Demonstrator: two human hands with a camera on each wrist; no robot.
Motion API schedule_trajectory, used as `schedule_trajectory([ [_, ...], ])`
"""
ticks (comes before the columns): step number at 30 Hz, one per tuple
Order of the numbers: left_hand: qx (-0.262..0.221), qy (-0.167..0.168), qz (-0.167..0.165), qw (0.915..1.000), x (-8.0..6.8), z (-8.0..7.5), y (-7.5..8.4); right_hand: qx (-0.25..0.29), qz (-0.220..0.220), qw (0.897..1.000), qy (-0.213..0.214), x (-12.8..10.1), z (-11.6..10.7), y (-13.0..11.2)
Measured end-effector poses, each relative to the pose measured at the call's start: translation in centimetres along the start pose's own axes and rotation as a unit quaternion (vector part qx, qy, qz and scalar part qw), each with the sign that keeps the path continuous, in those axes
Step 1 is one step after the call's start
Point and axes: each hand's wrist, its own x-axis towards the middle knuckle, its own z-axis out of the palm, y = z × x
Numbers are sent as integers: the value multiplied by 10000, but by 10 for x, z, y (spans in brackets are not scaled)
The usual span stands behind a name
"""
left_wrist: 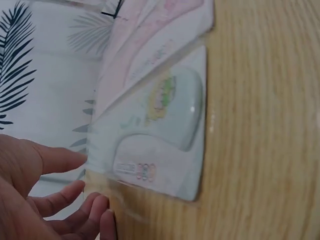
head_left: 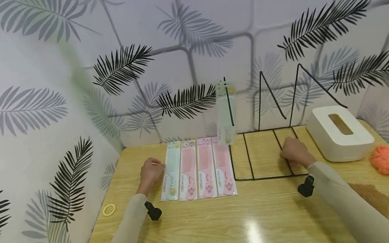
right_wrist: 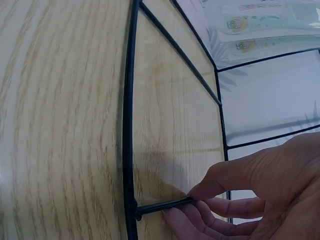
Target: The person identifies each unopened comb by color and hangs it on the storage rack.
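Comb packets [head_left: 205, 167], four in one row, lie flat on the tabletop [head_left: 203, 225] in the centre of the frame, just left of a black wire rack [head_left: 249, 156]. We see the left hand [head_left: 151, 169] with loosely bent fingers and a gap between thumb and fingertips, at the edge of the leftmost packet [head_left: 172, 173]; whether it touches, we cannot tell. The right hand [head_left: 296, 150] pinches one rod of the rack. We judge that smooth plastic could slip from such loose fingers, or one packet could push its close neighbour out of line. The rack looks light, so a weak pinch could let it shift. In look, the leftmost packet is pale green and the other three are pink, all in shiny clear film with small cartoon prints; a green hanging packet [head_left: 224, 113] is above the row's right end.
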Motion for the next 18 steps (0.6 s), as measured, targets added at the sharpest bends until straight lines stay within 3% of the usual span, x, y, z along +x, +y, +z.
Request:
schedule_trajectory([
  [3,311,-203,61,9993,-1,4,-5,206,53,9997,-129,-3,-2,3],
  [11,809,-341,-3,9961,-3,8,-2,923,379,9941,-420,-5,-5,2],
  [18,824,-476,121,9954,2,8,-2,1267,619,9880,-627,-1,-13,5],
])
